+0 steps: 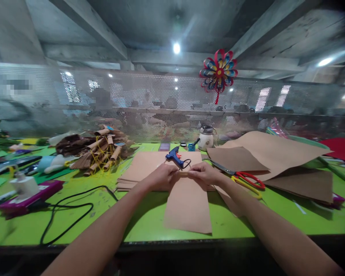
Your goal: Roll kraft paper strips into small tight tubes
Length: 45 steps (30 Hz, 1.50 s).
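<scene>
A brown paper sheet [188, 205] lies on the green table [149, 218] in front of me, its far end rolled up a little. My left hand [162, 176] and my right hand [204, 173] both pinch that rolled far edge, fingers closed on it, side by side. Just beyond my hands a blue glue gun [174, 156] rests on a stack of brown paper [143, 168]. Red and yellow scissors [244, 178] lie right of my right hand.
A pile of rolled brown paper tubes [100, 151] sits at the back left. Large brown sheets [264, 153] spread over the right. A black cord [71, 209] and a magenta power strip [28, 197] lie at left. A white jar [206, 138] stands behind. A mesh screen [161, 99] with a paper pinwheel [218, 73] backs the table.
</scene>
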{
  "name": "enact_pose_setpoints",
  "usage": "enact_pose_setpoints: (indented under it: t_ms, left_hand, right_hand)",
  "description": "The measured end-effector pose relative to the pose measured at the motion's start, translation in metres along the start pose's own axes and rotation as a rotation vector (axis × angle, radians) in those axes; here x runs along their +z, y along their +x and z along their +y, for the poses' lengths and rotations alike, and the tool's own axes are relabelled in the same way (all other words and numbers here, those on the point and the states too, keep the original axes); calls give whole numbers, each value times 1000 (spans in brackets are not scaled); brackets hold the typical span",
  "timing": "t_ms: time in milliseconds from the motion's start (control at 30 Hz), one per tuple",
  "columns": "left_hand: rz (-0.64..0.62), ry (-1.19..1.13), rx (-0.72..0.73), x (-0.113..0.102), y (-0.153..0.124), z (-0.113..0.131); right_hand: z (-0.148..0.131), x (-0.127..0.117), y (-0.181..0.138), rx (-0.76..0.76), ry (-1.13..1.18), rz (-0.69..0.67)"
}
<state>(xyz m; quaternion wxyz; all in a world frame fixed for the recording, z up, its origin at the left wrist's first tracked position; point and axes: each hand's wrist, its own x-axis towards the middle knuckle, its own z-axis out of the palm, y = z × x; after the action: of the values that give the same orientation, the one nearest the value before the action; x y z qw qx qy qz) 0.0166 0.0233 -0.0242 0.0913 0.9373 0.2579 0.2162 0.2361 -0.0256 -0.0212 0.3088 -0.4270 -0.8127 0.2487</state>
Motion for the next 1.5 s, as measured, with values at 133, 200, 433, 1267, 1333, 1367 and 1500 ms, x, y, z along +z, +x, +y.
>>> enact_pose_setpoints:
  t_ms: [133, 200, 433, 1267, 1333, 1367, 1500]
  left_hand:
    - [-77, -58, -40, -2, 1, 4]
    - [-85, -96, -52, -4, 1, 8]
    - [35, -2, -38, -7, -3, 19]
    - [-103, -172, -65, 2, 3, 15]
    - [-133, -235, -71, 3, 3, 11]
    - [-144, -271, -89, 4, 2, 9]
    - [-154, -397, -208, 4, 1, 4]
  right_hand:
    - [2, 2, 0, 3, 30, 30]
    - [3, 4, 1, 4, 25, 49]
    - [-6, 10, 0, -6, -30, 81]
    - [-9, 19, 1, -5, -93, 27]
    - [-7, 17, 1, 5, -96, -17]
    - [-6, 16, 1, 10, -102, -37]
    - [-3, 11, 1, 38, -112, -37]
